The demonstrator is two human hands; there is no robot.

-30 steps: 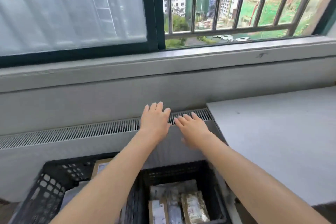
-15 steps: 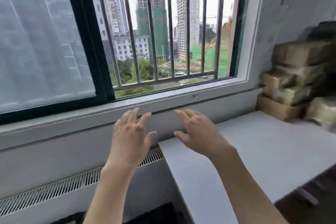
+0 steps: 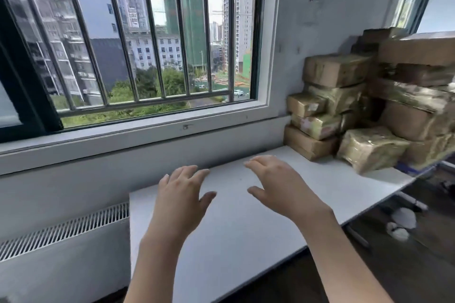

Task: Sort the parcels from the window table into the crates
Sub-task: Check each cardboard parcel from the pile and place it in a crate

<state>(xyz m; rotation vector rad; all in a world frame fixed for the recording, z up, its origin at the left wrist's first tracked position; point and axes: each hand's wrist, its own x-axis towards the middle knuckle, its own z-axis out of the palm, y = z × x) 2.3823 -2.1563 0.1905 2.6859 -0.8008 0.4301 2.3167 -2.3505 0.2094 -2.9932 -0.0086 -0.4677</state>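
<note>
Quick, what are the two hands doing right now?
Left hand: open, holding nothing, over the table.
Right hand: open, holding nothing.

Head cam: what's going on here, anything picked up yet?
Not yet. A person holds both bare hands over the white window table, fingers spread and holding nothing: left hand, right hand. The stack of brown tape-wrapped cardboard parcels sits untouched at the table's far right end by the wall. No crates are in view.
</note>
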